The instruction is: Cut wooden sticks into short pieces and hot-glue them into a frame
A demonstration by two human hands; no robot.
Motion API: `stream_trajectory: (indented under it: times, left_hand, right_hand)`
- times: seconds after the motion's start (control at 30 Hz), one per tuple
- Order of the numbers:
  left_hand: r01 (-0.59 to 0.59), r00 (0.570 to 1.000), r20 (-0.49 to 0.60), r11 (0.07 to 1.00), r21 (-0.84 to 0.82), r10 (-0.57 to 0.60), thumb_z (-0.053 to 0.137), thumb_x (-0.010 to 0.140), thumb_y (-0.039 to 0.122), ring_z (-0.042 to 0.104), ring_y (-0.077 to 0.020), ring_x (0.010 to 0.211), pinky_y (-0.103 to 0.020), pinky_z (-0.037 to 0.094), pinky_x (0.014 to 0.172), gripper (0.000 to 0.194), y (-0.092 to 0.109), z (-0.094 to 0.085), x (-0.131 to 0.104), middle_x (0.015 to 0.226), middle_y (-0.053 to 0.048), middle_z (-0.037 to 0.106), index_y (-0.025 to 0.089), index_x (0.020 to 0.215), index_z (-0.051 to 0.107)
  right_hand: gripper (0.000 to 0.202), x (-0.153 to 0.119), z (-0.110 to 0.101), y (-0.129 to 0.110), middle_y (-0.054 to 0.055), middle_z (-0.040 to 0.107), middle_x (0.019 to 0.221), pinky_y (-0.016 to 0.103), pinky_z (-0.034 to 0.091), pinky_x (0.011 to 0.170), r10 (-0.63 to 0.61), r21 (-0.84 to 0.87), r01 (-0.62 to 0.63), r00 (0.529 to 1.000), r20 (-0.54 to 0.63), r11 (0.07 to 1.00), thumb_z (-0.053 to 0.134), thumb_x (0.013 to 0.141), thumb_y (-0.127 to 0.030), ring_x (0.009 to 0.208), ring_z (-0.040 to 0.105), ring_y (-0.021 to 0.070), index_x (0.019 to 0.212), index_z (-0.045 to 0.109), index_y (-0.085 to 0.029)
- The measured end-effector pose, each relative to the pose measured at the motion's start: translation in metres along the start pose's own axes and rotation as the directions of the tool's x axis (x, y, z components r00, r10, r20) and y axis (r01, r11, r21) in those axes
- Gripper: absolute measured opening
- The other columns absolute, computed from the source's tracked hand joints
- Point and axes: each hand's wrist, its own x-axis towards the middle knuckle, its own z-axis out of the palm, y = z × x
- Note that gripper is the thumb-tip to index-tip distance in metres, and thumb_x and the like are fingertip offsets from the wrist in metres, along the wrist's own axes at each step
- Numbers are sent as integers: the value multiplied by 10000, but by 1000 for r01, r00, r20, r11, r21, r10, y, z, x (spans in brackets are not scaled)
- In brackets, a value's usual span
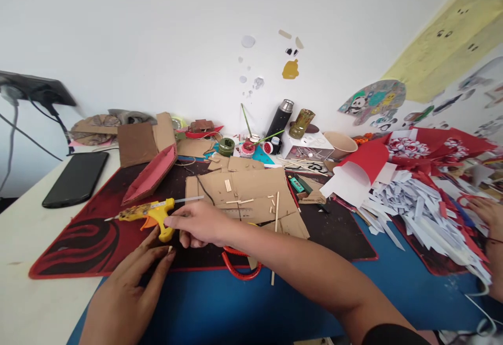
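A yellow hot glue gun (159,210) with an orange trigger points left above the dark red mat, a clear glue stick (189,199) protruding from its back. My right hand (202,223) reaches across with its fingers closed at the gun's handle; the far side of the grip is hidden. Below the gun, my left hand (131,282) pinches a small pale wooden stick piece (170,249) between thumb and finger. Red-handled scissors (241,274) lie under my right forearm. Cut stick pieces (228,185) and a long thin wooden stick (277,209) rest on cardboard (255,177).
A pink-lined cardboard tray (151,175) and a black phone (76,179) lie at left. Paint jars (226,146) and a black flask (280,120) stand at the back. Paper strips (412,203) are heaped at right, near another person's hand (485,211).
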Motion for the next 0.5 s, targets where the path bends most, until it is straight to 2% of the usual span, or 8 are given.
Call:
stream_trajectory:
  times: [0.07,0.13,0.27,0.4,0.5]
  left_hand:
    - [-36,999,-28,999,15,36,519,1009,655,772,-371,1222,-470,655,981,432,2,2,-3,1365,-86,799,319,1080,782]
    - [-79,996,-42,997,7,79,533,1017,625,747,-366,1275,-468,639,1028,397,5,2,-5,1398,-81,783,322,1116,769]
    - [-106,993,-56,994,-30,104,566,1028,556,696,-364,1359,-474,614,1084,306,14,-3,-7,1506,-64,718,331,1096,762]
    - [-93,993,-91,988,-127,82,614,1016,501,699,-363,1353,-505,592,1130,225,26,-12,-9,1593,-40,648,337,1083,753]
    - [-140,986,-116,976,-166,122,629,1008,443,735,-347,1299,-481,631,1073,178,37,-16,-7,1585,-23,655,341,1072,760]
  right_hand:
    - [202,-1,2,0,-95,569,508,144,325,363,15,24,-14,1000,-23,1000,730,1045,-375,359,418,61,1063,678,-180]
    - [270,-2,3,1,-106,556,508,146,330,367,21,49,-19,999,-31,999,808,993,-389,371,416,63,1116,682,-184]
    - [363,-4,5,3,-110,548,533,153,315,382,-27,124,27,1000,-6,992,911,890,-424,407,414,55,1027,670,-191]
    - [441,-16,2,-3,-119,529,557,170,297,397,-133,185,118,988,73,976,967,798,-455,433,394,51,958,643,-203]
    - [436,-27,-3,-7,-112,527,603,174,345,439,-198,152,175,967,158,973,956,805,-467,482,441,59,967,641,-212]
